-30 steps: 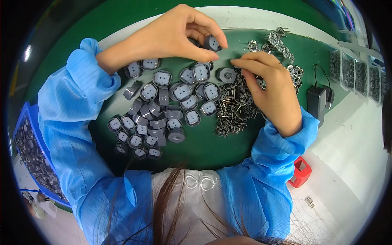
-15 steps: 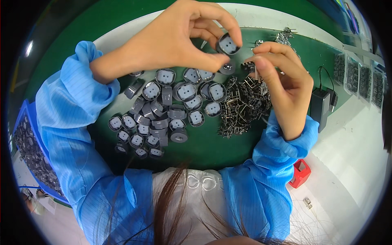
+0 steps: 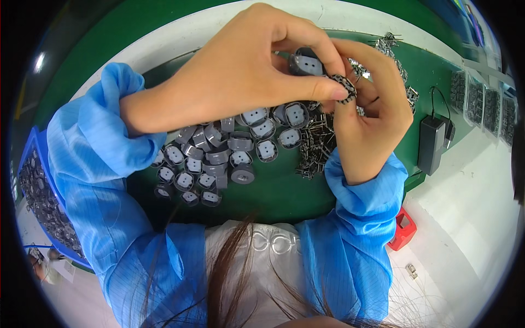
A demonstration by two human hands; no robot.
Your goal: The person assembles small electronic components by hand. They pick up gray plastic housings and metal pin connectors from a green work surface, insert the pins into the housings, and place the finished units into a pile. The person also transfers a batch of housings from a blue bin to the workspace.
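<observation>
My left hand (image 3: 240,65) curls around a grey round housing (image 3: 307,64) with a pale two-holed face, which sits tilted inside its fingers. At the same time its thumb and forefinger pinch a small, round, dark part with metal bits (image 3: 345,88). My right hand (image 3: 377,93) meets it there, closed around the same small part from the right; its fingertips are partly hidden behind the left hand. Below my left hand lie many similar grey housings (image 3: 240,158), some face up, some on their sides. A heap of dark parts with metal pins (image 3: 314,147) is beside them.
More metal pieces (image 3: 388,46) lie toward the far right of the green mat (image 3: 284,191). A black power adapter (image 3: 432,143) and clear trays of parts (image 3: 474,101) are at the right. A red holder (image 3: 403,229) stands nearer me. A blue bin (image 3: 60,240) of parts sits left.
My right hand has brought the small dark part up and left to my left hand, and my left thumb and forefinger have closed on it. The housing stays in my left hand.
</observation>
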